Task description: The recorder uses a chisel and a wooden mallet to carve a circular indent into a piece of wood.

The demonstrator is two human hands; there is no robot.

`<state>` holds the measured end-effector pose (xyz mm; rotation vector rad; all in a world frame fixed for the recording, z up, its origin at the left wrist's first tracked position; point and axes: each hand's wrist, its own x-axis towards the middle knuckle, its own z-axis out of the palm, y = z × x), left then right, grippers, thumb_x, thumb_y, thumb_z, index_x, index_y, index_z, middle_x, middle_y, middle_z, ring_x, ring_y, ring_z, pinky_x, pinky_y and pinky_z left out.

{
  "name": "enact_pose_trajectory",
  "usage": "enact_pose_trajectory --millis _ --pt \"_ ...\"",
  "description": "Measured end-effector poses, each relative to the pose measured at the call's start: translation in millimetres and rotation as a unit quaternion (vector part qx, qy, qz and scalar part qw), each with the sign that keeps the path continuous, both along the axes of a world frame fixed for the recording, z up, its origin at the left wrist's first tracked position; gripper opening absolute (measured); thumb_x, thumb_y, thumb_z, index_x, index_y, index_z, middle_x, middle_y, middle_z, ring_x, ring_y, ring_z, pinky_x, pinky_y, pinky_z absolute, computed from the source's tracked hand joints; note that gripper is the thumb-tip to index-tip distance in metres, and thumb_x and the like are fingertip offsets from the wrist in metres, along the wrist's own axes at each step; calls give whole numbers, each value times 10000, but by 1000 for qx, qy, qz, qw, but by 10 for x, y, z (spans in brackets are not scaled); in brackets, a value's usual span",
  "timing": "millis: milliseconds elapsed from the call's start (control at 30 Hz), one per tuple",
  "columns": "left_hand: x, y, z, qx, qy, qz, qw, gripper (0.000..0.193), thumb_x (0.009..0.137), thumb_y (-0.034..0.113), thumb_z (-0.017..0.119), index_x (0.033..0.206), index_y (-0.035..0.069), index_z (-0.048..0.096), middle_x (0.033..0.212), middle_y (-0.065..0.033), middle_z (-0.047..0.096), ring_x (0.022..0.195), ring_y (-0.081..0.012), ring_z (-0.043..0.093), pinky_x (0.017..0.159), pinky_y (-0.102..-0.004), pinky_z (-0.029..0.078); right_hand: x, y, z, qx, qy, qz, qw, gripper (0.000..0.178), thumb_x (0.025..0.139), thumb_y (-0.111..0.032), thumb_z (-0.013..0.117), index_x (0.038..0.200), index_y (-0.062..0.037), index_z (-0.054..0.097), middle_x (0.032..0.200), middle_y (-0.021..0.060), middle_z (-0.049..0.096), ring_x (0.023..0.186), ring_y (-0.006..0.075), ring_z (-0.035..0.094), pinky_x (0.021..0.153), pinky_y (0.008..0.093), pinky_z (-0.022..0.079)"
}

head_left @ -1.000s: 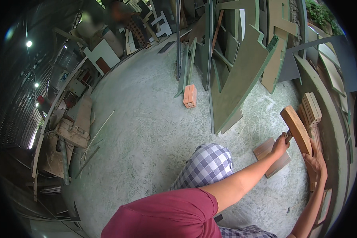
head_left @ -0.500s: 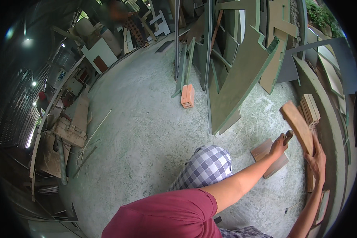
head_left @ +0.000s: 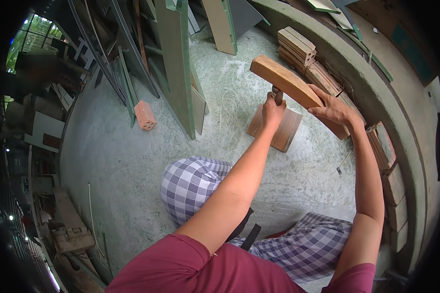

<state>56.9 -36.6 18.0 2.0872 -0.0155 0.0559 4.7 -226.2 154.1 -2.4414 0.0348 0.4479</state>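
Observation:
My right hand [head_left: 333, 108] grips a long, thick wooden block [head_left: 286, 78] near its closer end, thumb on one side and fingers over the other. The block is raised off the floor and slants away to the left. My left hand [head_left: 273, 113] is wrapped round a short, dark, rounded handle-like piece [head_left: 277, 93] that sticks up from the fist. Its top meets or overlaps the block's lower edge; whether the two are joined I cannot tell. Beneath my left hand a brown wooden board [head_left: 287, 128] lies flat on the concrete floor.
Hollow bricks [head_left: 298, 46] line the low curved concrete wall [head_left: 357, 63] on the right. A single orange brick [head_left: 144, 115] stands by leaning green-edged panels [head_left: 173, 68]. My checked-trousered knee [head_left: 193, 188] is left of my left arm. Machinery [head_left: 68, 229] sits at far left.
My view has swung to the right, so hands, block and board appear further left. The block stays in my right hand and the dark piece in my left.

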Motion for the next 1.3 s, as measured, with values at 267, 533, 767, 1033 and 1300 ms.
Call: enact_pose_trajectory --millis 267,533,767,1033,1300 --pt "124 35 -171 -36 -14 8 999 377 735 189 690 983 -37 516 905 -281 614 888 -433 602 779 -447 474 24 -312 9 -64 -63 -2 996 824 713 -484 680 1413 -222 333 1222 179 565 1139 323 534 1010 423 403" --pt "237 169 -112 -60 1 33 998 398 703 212 740 970 -22 561 903 -217 650 875 -381 625 793 -427 471 -36 -613 -190 -95 -55 -28 994 858 701 -557 672 1419 -242 323 1200 179 581 1109 323 555 979 430 429" --pt "175 83 -3 -62 -5 17 998 390 721 218 727 970 -29 557 920 -209 646 889 -348 625 805 -400 466 -27 -645 -215 -84 -74 -34 993 854 702 -586 662 1412 -246 330 1189 165 591 1103 319 562 988 436 430" --pt "139 91 -121 -58 0 -8 998 421 704 178 723 1017 -31 535 945 -231 642 898 -381 623 821 -418 473 -7 -619 -219 -82 -71 -33 994 863 697 -611 653 1409 -240 336 1222 162 570 1131 319 543 1017 442 412" --pt "101 12 -103 -30 22 -31 999 451 697 233 723 1004 -53 558 935 -222 649 895 -337 636 805 -380 480 4 -589 -281 -90 -83 -34 992 834 700 -552 679 1404 -253 346 1193 170 587 1124 324 549 995 434 425"
